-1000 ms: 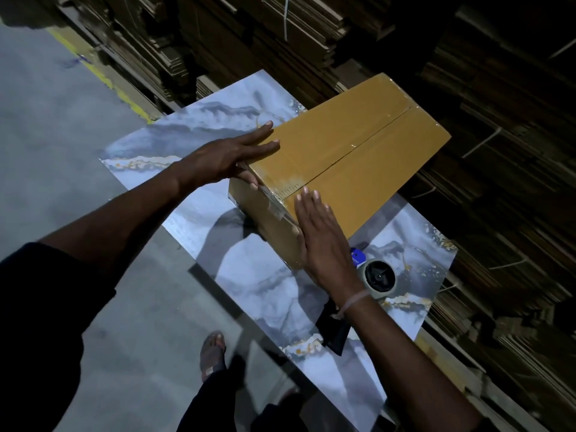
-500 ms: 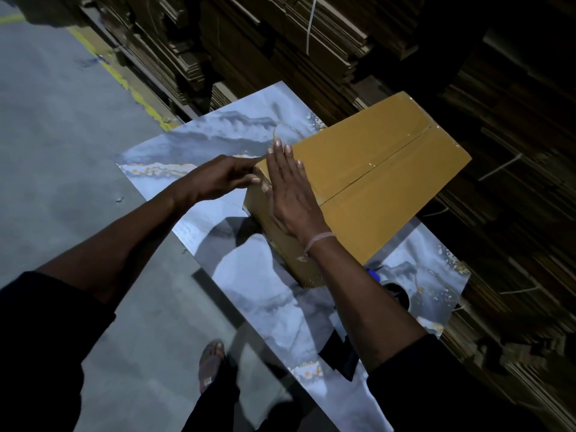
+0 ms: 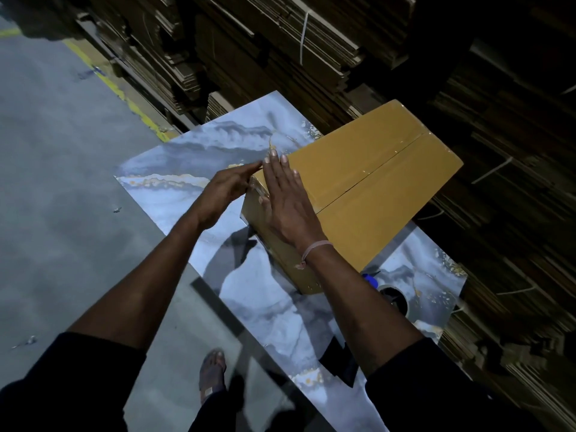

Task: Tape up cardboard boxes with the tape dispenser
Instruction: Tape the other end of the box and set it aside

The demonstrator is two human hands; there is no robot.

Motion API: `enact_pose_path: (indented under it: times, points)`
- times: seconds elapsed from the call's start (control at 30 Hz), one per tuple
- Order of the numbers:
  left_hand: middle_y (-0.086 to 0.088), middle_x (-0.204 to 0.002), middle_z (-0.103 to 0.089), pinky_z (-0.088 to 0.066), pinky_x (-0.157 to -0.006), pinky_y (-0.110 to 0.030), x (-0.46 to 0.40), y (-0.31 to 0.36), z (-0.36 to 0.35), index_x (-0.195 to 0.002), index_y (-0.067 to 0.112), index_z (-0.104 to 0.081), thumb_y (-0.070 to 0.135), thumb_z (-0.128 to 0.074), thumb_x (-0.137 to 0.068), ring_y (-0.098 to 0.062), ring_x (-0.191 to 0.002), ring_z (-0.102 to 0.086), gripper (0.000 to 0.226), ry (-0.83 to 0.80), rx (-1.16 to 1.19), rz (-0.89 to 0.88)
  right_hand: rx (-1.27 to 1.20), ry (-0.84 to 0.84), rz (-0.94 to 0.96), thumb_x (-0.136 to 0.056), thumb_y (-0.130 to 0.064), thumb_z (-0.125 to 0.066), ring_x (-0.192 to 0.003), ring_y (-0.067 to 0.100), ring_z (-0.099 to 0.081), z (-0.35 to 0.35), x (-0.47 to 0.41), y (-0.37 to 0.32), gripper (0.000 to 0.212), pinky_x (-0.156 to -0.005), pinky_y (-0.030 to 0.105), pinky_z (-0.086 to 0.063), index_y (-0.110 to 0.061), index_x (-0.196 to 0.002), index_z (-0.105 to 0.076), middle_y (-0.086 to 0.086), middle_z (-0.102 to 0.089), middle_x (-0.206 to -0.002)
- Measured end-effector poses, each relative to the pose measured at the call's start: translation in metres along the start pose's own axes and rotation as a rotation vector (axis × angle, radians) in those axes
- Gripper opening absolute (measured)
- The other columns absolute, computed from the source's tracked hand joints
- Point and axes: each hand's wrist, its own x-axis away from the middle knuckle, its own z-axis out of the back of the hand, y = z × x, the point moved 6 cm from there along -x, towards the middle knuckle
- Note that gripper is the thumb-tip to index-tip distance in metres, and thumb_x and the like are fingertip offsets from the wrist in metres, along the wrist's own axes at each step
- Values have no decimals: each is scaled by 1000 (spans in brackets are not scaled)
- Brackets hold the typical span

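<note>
A closed brown cardboard box (image 3: 374, 182) lies on a marble-patterned table (image 3: 193, 163), its two top flaps meeting in a long seam. My right hand (image 3: 288, 202) lies flat with straight fingers over the box's near end, pressing along the top edge. My left hand (image 3: 227, 190) touches the same end from the left side, fingers extended against the corner. The tape dispenser (image 3: 394, 296) with a blue part rests on the table beside the box's near right corner, partly hidden behind my right forearm.
Tall stacks of flattened cardboard (image 3: 280, 42) bound with white straps stand behind and to the right of the table. Grey concrete floor (image 3: 56, 182) with a yellow line (image 3: 124, 95) is at the left. My sandalled foot (image 3: 212, 375) stands below the table's near edge.
My right hand slid from the box's right near corner leftward across the near end to meet my left hand. My left hand moved off the box top to its end corner.
</note>
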Motion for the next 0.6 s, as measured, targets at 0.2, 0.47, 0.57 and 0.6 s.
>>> enact_pose_path:
  times: [0.2, 0.47, 0.57, 0.6]
  points:
    - [1, -138, -66, -45, -114, -44, -5, 9, -43, -141, 13, -60, 30, -34, -115, -13, -134, -58, 40, 203, -120, -177, -14, 8, -8, -106, -20, -45, -160, 25, 8, 2, 4, 0, 73, -130, 46, -6, -6, -165, -5, 11, 4, -174]
    - [0, -137, -65, -46, -110, -41, -9, 8, -38, -140, 16, -60, 33, -30, -116, -11, -130, -58, 43, 249, -299, -204, 84, 31, 20, -113, -26, -36, -161, 26, 5, 20, 71, 11, 64, -129, 46, -12, -4, -164, -5, 13, 4, -173]
    - [-1, -136, -65, -48, -109, -42, -8, 10, -38, -140, 16, -61, 37, -29, -115, -13, -130, -58, 45, 249, -314, -191, 112, 62, 27, -114, -24, -38, -161, 27, -1, 30, 118, 20, 60, -128, 46, -16, -3, -164, -11, 15, -3, -173]
    - [-2, -136, -65, -48, -109, -43, -7, 9, -38, -140, 17, -61, 37, -29, -115, -14, -130, -58, 45, 249, -310, -185, 127, 79, 23, -114, -23, -38, -161, 27, -3, 31, 131, 22, 59, -127, 47, -19, -3, -163, -14, 15, -7, -173]
